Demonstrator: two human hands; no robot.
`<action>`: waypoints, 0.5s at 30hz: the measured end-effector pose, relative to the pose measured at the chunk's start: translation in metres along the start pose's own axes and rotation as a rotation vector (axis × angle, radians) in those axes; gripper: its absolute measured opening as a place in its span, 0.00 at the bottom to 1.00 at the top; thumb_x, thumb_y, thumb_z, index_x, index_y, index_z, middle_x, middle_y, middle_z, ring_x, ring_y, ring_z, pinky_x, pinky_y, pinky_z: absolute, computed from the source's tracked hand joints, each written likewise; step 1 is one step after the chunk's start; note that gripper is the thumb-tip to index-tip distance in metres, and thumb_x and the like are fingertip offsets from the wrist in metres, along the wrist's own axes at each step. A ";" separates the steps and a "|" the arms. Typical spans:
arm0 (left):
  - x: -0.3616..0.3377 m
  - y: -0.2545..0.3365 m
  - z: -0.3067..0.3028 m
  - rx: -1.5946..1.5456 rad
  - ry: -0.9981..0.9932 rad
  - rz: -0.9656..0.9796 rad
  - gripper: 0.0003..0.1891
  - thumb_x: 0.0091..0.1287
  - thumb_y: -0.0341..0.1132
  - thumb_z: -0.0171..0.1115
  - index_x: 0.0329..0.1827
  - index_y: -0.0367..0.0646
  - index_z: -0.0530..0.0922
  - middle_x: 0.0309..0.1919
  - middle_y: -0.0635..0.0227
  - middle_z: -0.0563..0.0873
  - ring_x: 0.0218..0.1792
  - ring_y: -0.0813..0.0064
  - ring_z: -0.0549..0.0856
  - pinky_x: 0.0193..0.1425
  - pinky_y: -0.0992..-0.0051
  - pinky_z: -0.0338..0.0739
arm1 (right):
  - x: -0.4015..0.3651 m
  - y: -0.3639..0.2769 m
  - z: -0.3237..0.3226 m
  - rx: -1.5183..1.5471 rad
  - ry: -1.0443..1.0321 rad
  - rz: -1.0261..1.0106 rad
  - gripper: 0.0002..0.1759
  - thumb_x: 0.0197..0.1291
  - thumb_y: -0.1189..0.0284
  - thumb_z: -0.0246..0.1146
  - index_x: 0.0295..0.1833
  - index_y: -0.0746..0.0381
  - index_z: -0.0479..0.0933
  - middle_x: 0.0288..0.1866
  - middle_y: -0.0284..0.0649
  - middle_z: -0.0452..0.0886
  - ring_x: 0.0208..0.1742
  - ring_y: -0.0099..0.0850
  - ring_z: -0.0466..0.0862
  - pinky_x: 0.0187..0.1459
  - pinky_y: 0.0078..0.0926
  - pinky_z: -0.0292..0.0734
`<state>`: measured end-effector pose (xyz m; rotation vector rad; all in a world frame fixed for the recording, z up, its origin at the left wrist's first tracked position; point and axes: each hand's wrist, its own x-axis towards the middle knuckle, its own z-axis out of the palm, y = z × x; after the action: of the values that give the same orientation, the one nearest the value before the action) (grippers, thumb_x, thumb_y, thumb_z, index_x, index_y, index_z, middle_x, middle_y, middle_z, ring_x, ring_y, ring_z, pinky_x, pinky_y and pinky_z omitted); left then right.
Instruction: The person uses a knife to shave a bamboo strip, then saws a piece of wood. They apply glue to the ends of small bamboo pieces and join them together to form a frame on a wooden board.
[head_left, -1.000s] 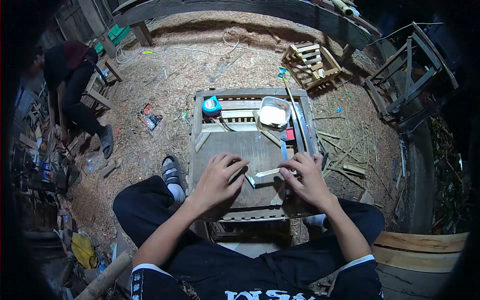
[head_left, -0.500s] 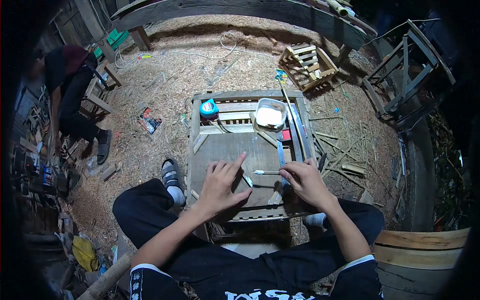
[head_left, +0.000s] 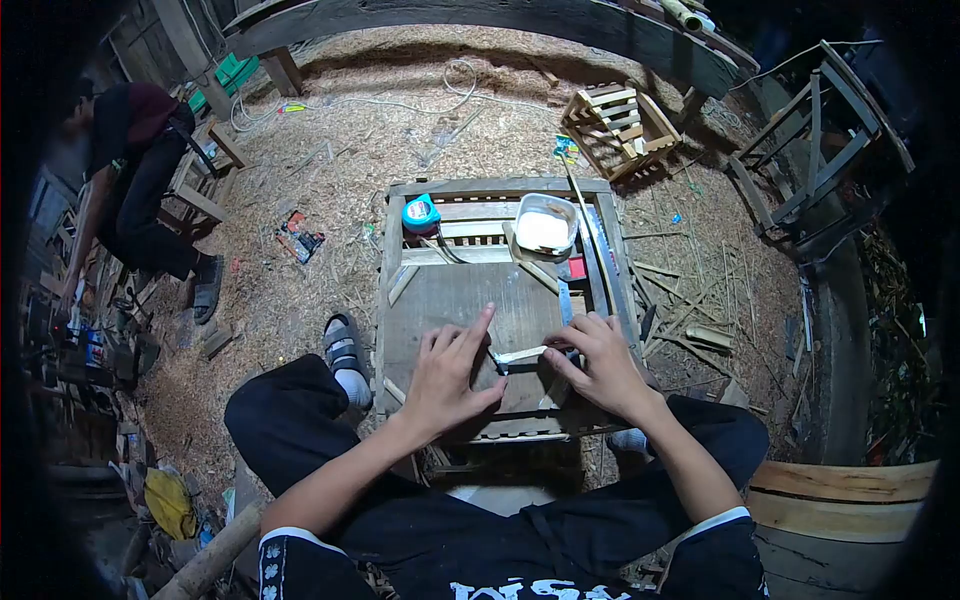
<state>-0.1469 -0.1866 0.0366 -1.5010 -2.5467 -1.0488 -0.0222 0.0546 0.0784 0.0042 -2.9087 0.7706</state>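
Board (head_left: 450, 295) bare beyond left hand (head_left: 450, 375); tub (head_left: 546, 228), tape measure (head_left: 421, 213) farther.

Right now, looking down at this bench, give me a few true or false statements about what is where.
1. The right hand pinches one end of a wood strip. True.
2. The white tub sits on the ground. False: it stands on the bench, at its far end.
3. The blue tape measure lies near the bench's far left corner. True.
4. The left hand is lifted clear of the bench. False: it rests on the bench top, index finger stretched out.
5. Another person is at the far left. True.
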 end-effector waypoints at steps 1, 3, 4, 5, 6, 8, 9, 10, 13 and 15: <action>0.000 0.000 -0.001 -0.017 -0.014 0.008 0.57 0.57 0.46 0.80 0.90 0.41 0.59 0.52 0.59 0.85 0.56 0.57 0.81 0.69 0.57 0.70 | 0.001 -0.001 0.000 0.005 -0.012 0.013 0.13 0.74 0.61 0.70 0.54 0.56 0.86 0.45 0.37 0.82 0.53 0.37 0.81 0.58 0.39 0.65; 0.000 0.001 -0.001 -0.036 -0.027 0.015 0.57 0.58 0.45 0.78 0.90 0.40 0.58 0.52 0.59 0.84 0.56 0.57 0.80 0.69 0.57 0.69 | 0.000 -0.001 0.002 -0.001 -0.018 0.009 0.13 0.74 0.60 0.69 0.55 0.56 0.86 0.45 0.37 0.82 0.53 0.37 0.81 0.58 0.39 0.65; 0.000 0.001 -0.002 -0.035 -0.021 0.016 0.57 0.58 0.45 0.78 0.90 0.39 0.58 0.53 0.59 0.84 0.56 0.57 0.80 0.69 0.57 0.69 | 0.000 0.000 0.002 -0.007 -0.022 0.006 0.13 0.74 0.60 0.69 0.55 0.56 0.86 0.46 0.37 0.81 0.53 0.37 0.81 0.58 0.39 0.65; 0.000 0.002 -0.002 -0.034 -0.016 0.018 0.57 0.58 0.44 0.78 0.90 0.39 0.58 0.53 0.58 0.84 0.57 0.57 0.80 0.69 0.57 0.69 | 0.000 0.001 0.004 -0.008 -0.023 0.006 0.13 0.74 0.60 0.69 0.55 0.56 0.86 0.46 0.37 0.81 0.53 0.37 0.81 0.58 0.39 0.65; 0.000 0.002 -0.001 -0.034 -0.016 0.017 0.57 0.58 0.44 0.78 0.90 0.39 0.58 0.53 0.58 0.84 0.57 0.57 0.80 0.69 0.57 0.69 | 0.000 0.002 0.006 -0.015 -0.020 0.000 0.13 0.73 0.60 0.70 0.55 0.56 0.86 0.46 0.37 0.81 0.53 0.37 0.81 0.58 0.39 0.64; -0.001 0.003 0.000 -0.028 -0.002 -0.001 0.57 0.58 0.45 0.78 0.90 0.38 0.58 0.54 0.58 0.83 0.58 0.57 0.80 0.70 0.57 0.69 | 0.001 0.003 0.008 -0.023 -0.017 -0.007 0.13 0.73 0.60 0.70 0.55 0.56 0.86 0.46 0.37 0.81 0.54 0.36 0.80 0.58 0.39 0.64; -0.001 0.004 0.001 -0.028 -0.002 -0.001 0.57 0.58 0.45 0.78 0.90 0.38 0.58 0.54 0.58 0.83 0.58 0.57 0.80 0.70 0.57 0.69 | 0.001 0.003 0.009 -0.020 -0.016 -0.012 0.13 0.73 0.60 0.70 0.55 0.56 0.86 0.46 0.37 0.81 0.53 0.36 0.80 0.57 0.39 0.64; -0.001 0.004 0.002 -0.018 0.006 0.000 0.57 0.58 0.45 0.78 0.90 0.38 0.58 0.54 0.58 0.84 0.58 0.57 0.80 0.70 0.57 0.69 | 0.002 0.003 0.009 -0.017 -0.016 -0.017 0.13 0.73 0.60 0.70 0.55 0.56 0.86 0.46 0.37 0.81 0.53 0.36 0.80 0.57 0.39 0.64; -0.001 0.006 0.001 0.010 0.001 -0.009 0.58 0.57 0.44 0.79 0.90 0.39 0.58 0.54 0.59 0.85 0.58 0.57 0.81 0.70 0.57 0.69 | 0.003 0.002 0.010 -0.007 -0.018 -0.016 0.14 0.72 0.60 0.70 0.54 0.56 0.86 0.45 0.37 0.81 0.53 0.37 0.80 0.56 0.39 0.64; 0.000 0.006 0.001 0.026 -0.010 -0.019 0.58 0.56 0.44 0.81 0.90 0.39 0.58 0.54 0.59 0.86 0.57 0.57 0.83 0.71 0.57 0.70 | 0.003 0.004 0.012 -0.004 -0.008 -0.022 0.14 0.72 0.60 0.70 0.54 0.56 0.86 0.45 0.37 0.81 0.53 0.37 0.80 0.56 0.38 0.64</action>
<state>-0.1418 -0.1845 0.0387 -1.4830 -2.5764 -1.0084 -0.0273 0.0516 0.0664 0.0386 -2.9126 0.7637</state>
